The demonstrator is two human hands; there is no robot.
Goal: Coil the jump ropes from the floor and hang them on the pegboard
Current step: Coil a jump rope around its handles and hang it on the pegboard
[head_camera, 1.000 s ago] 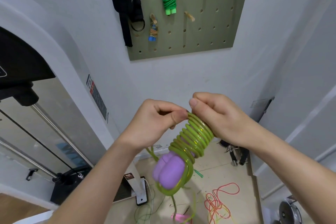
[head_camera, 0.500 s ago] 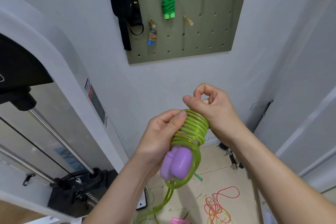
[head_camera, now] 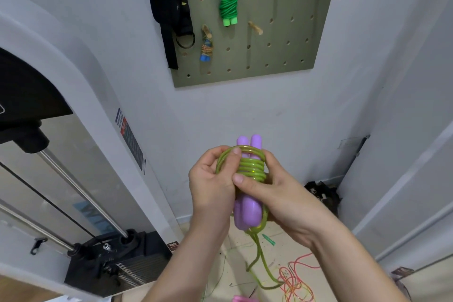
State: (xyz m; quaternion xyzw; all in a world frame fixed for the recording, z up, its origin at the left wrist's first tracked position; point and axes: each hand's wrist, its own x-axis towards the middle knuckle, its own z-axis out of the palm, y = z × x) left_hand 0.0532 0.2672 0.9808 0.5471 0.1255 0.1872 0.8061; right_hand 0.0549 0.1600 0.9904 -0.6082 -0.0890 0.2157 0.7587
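Purple-handled jump rope (head_camera: 246,213) was held upright before the wall, below the pegboard (head_camera: 282,56). Left hand (head_camera: 210,186): grip curled round the handles, thumb on the green coils. Right hand (head_camera: 279,196): grip curled round the bundle, thumb pressing the wraps. Loose tail trailed to the floor (head_camera: 240,274) beside a red rope (head_camera: 291,284).

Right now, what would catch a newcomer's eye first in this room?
Dead centre, the left hand and right hand grip a purple-handled jump rope wound in yellow-green cord, its tail trailing down. Above, a coiled green rope hangs on the olive pegboard. Bottom right, a tangled red rope lies on the floor.
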